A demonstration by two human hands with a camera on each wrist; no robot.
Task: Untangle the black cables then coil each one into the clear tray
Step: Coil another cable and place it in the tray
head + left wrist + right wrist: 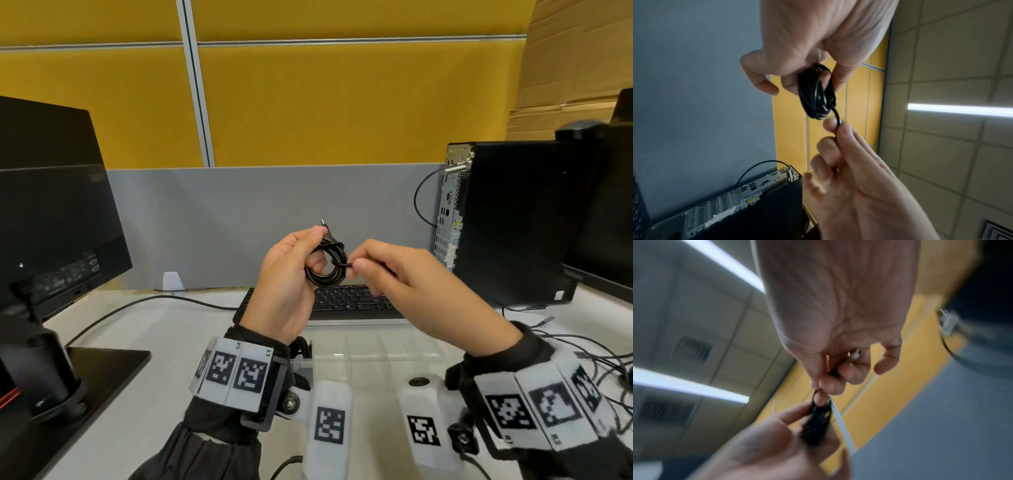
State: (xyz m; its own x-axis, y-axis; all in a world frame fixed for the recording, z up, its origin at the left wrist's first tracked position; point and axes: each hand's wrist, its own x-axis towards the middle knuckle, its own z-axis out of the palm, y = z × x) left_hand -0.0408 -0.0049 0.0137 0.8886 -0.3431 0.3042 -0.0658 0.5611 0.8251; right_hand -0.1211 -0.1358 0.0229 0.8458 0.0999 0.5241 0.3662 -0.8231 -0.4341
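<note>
Above the tabletop (178, 342), head view: left hand (287, 274) grips the coiled black cable (325, 263); right hand (404, 274) pinches its free end, just right of the coil; clear tray (376, 346) lies below. Left wrist view: tail runs from coil to right fingers (838, 128). Right wrist view: blurred, same pinch.

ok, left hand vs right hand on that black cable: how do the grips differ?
The left hand wraps its fingers round the coiled bundle of the black cable; the right hand pinches only the single loose strand leaving the coil. The left hand's grip holds the coil upright; the right hand's grip sits beside it, at the coil's edge. Both are raised above the keyboard.
</note>
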